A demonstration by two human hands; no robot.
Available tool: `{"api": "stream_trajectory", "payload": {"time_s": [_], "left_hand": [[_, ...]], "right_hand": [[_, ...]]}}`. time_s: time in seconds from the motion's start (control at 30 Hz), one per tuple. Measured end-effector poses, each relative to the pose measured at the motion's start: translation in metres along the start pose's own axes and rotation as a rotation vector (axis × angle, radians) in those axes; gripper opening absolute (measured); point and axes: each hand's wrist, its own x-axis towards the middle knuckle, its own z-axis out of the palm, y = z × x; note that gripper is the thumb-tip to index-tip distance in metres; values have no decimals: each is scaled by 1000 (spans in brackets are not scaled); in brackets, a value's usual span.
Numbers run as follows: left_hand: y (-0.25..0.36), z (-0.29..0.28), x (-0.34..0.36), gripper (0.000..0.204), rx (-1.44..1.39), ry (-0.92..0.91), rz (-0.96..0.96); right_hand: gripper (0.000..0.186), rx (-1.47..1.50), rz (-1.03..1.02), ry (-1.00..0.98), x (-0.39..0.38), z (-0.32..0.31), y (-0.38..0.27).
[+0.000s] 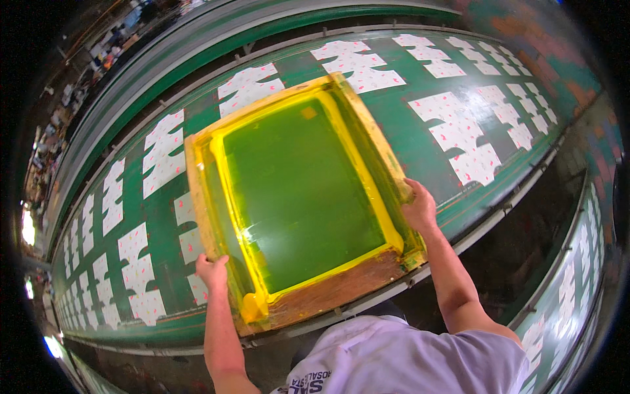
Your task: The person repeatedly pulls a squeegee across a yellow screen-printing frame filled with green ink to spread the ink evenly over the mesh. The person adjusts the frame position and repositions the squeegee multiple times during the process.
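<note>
A wooden screen printing frame [338, 290] is held in front of me over the long green table, slanted a little in the view. Its green mesh [302, 190] is bordered by thick yellow ink [367, 177], with a pool of it at the near left corner. My left hand [214, 272] is closed on the frame's left side, near that corner. Around the right side, somewhat farther up, my right hand [420, 209] grips the edge. Whether the frame's underside touches the table cannot be seen.
White fabric pieces with small pink prints [462, 141] lie in rows along the green table [377, 111]. A metal rail [505, 213] runs along its near edge. Another green table with similar pieces [567, 295] stands at the lower right, and a further one [216, 56] lies beyond.
</note>
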Motion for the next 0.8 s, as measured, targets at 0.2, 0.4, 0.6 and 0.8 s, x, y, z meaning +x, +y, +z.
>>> {"api": "stream_trajectory", "payload": {"time_s": [0.2,0.4,0.6,0.8], "left_hand": [[39,75,-58,44,105,-4,40],[69,108,-96,46,194,38,24],[89,121,-106,48,285,57,67],[97,134,-114,52,295,46,18]], "right_hand": [[74,78,115,-71,49,-47,79],[73,131,100,-97,72,-73,110],[71,80,109,-147,88,-90,121],[72,166,79,-183,99,-97,145]]}}
